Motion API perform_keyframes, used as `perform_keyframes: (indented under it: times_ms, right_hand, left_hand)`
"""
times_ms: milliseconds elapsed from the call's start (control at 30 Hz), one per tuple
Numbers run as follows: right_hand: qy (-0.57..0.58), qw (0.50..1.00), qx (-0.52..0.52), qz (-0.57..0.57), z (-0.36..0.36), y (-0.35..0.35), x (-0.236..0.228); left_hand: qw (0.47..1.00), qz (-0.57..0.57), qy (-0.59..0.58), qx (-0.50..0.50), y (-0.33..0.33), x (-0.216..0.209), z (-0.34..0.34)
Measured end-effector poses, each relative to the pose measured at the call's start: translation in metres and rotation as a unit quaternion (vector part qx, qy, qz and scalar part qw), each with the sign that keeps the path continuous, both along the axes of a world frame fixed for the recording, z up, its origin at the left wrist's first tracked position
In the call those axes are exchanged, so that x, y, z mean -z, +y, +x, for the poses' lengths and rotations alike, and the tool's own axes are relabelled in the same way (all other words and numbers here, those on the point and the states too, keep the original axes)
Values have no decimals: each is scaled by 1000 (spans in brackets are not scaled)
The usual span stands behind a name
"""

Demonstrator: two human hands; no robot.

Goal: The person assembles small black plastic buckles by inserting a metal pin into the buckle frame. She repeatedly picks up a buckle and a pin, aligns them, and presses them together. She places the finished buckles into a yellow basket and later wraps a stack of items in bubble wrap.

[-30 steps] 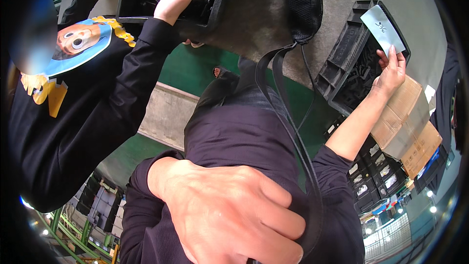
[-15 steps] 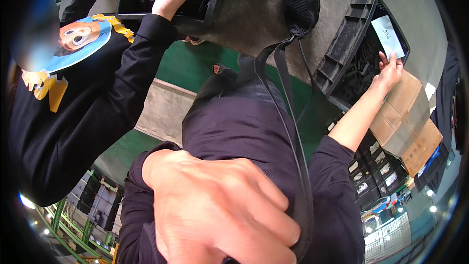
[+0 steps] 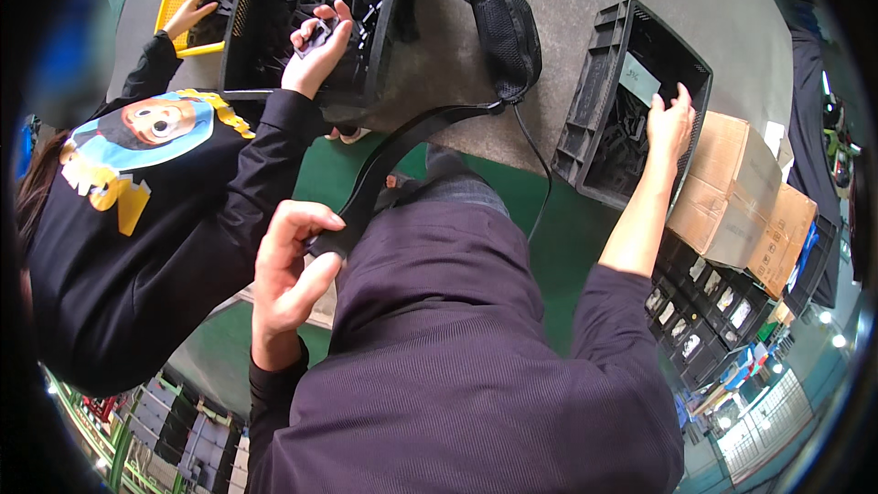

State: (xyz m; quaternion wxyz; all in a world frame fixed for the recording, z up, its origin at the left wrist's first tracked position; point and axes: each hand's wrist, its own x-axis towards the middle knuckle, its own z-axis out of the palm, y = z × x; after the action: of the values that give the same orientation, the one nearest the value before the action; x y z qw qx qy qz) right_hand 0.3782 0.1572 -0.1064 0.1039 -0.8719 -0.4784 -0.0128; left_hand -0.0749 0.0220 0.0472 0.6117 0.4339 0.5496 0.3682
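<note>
My left hand (image 3: 291, 276) is closed on the black strap (image 3: 370, 165), pinching it between thumb and fingers at the left of my waist. The strap leads up to a black mesh pouch (image 3: 508, 41) on the grey table. Over the black crate (image 3: 585, 73) at the right, my right hand (image 3: 672, 123) has its fingers apart and holds nothing. Beside those fingers a white paper slip (image 3: 640, 80) lies inside the crate, on dark plastic-looking parts (image 3: 624, 142).
At the left a co-worker's hand (image 3: 315, 55) holds black parts above a large black crate (image 3: 377, 55); the other hand (image 3: 192, 11) reaches into a yellow basket (image 3: 169, 0). Cardboard boxes (image 3: 718, 178) stand right of my forearm. The grey table (image 3: 439, 41) lies ahead.
My right hand has let go of the paper slip, which now rests in the crate. My left hand has moved away from close to the camera, drawing the strap leftward.
</note>
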Motion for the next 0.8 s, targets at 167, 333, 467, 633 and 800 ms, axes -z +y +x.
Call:
perform_keyframes:
  times_ms: [167, 333, 467, 633, 800]
  right_hand:
    - [507, 792, -340, -13, -175, -27, -89]
    - [494, 526, -690, -54, -294, -78, -105]
    - [464, 576, -670, -56, -324, -93, -100]
    - [465, 578, -666, -82, -337, -103, -93]
    - [496, 560, -645, -154, -343, -103, -90]
  left_hand:
    - [999, -21, 24, 13, -15, 16, -10]
    - [1000, 5, -9, 8, -34, 11, -21]
    - [993, 54, 94, -39, -54, 14, -45]
    - [978, 97, 168, -78, -70, 20, -56]
    - [986, 57, 99, -118, -91, 26, -70]
